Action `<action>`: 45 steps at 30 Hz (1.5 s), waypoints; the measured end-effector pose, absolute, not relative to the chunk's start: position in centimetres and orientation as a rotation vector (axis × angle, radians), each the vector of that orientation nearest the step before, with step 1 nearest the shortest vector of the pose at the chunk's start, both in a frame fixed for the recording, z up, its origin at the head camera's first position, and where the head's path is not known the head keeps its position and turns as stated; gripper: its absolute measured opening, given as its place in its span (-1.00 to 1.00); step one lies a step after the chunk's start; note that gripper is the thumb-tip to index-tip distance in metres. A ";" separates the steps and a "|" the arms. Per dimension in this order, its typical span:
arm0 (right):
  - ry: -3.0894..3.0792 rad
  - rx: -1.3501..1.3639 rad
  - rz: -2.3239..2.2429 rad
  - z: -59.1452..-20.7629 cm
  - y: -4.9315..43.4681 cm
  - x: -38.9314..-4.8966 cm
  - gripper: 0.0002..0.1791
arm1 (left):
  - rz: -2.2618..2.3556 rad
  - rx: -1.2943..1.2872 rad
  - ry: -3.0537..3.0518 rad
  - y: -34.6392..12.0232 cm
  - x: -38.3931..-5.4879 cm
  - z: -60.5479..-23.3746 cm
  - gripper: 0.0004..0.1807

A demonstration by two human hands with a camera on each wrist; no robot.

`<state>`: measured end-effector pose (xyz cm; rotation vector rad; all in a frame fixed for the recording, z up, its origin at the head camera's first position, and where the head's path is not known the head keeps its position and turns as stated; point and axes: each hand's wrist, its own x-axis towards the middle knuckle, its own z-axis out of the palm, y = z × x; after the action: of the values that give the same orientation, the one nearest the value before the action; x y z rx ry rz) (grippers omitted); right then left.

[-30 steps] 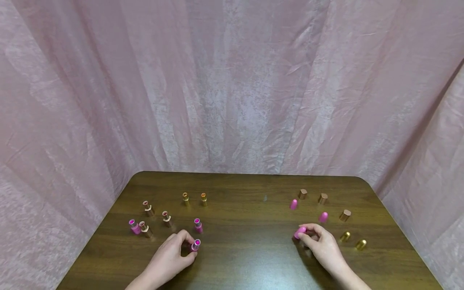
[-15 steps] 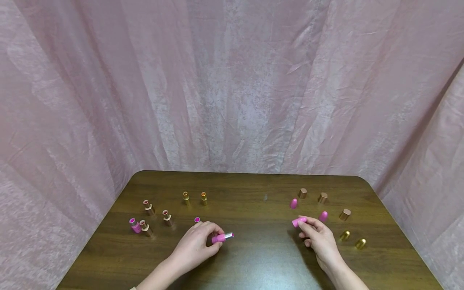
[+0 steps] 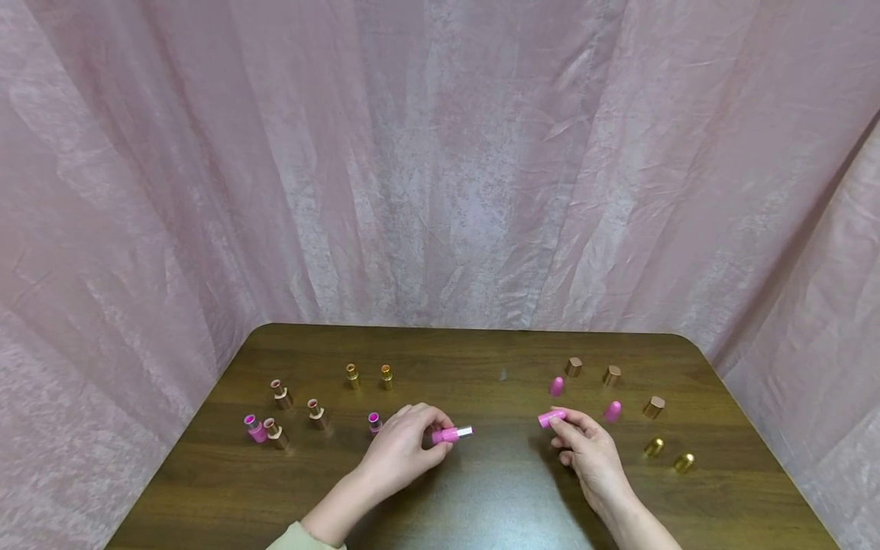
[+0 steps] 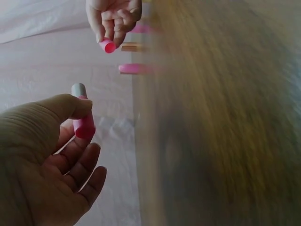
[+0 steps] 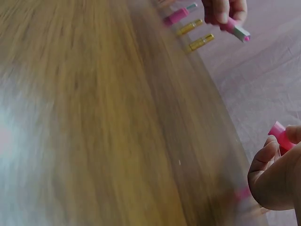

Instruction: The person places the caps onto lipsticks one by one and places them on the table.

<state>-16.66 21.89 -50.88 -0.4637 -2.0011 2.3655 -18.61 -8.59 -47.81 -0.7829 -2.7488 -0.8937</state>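
Note:
My left hand (image 3: 406, 451) pinches an uncapped pink lipstick tube (image 3: 445, 435) between thumb and fingers, tilted so its silver collar points right. In the left wrist view the thumb lies across the pink lipstick tube (image 4: 84, 123). Across from it, my right hand (image 3: 591, 454) pinches a pink lipstick cap (image 3: 551, 418) by its rounded end. The cap's open mouth faces left toward the silver collar, with a gap between them. Both pieces are held above the wooden table. Another uncapped pink lipstick (image 3: 374, 422) stands partly hidden behind my left hand.
At the left stand another pink lipstick (image 3: 255, 428), brown-gold ones (image 3: 318, 415) and two gold ones (image 3: 387, 376). At the right are pink caps (image 3: 613, 412), brown-gold caps (image 3: 655, 407) and gold caps (image 3: 684, 463). A pink curtain (image 3: 440, 168) hangs behind the table (image 3: 481, 504).
My left hand has lifted the pink lipstick tube, tipped it over and carried it right. My right hand has raised the pink cap, turned its mouth left and moved slightly left.

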 end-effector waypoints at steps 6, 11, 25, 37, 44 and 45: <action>-1.917 -0.437 2.435 -50.6 20.8 -16.8 -0.59 | -0.884 -0.807 -2.748 -7.3 -19.3 -47.7 -0.83; -1.795 -0.424 2.529 -50.3 19.8 -17.1 -0.75 | -0.890 -0.792 -2.755 -6.3 -20.2 -47.6 -0.82; -1.610 -0.462 2.707 -50.5 17.8 -18.2 -0.88 | -0.784 -0.800 -2.796 -4.6 -22.5 -47.5 -0.88; -1.550 -0.489 2.771 -50.6 16.3 -18.5 -0.92 | -0.790 -0.818 -2.810 -3.8 -23.2 -47.0 -0.88; -1.579 -0.470 2.766 -50.7 15.9 -18.4 -0.88 | -0.791 -0.826 -2.816 -3.4 -23.2 -46.8 -0.89; -1.578 -0.470 2.765 -50.7 15.8 -18.4 -0.87 | -0.787 -0.827 -2.816 -3.4 -23.2 -46.8 -0.89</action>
<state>-18.36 15.84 -50.70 -0.4704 -1.5782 2.7652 -23.16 -3.39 -46.76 -0.8270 -2.8158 -0.7868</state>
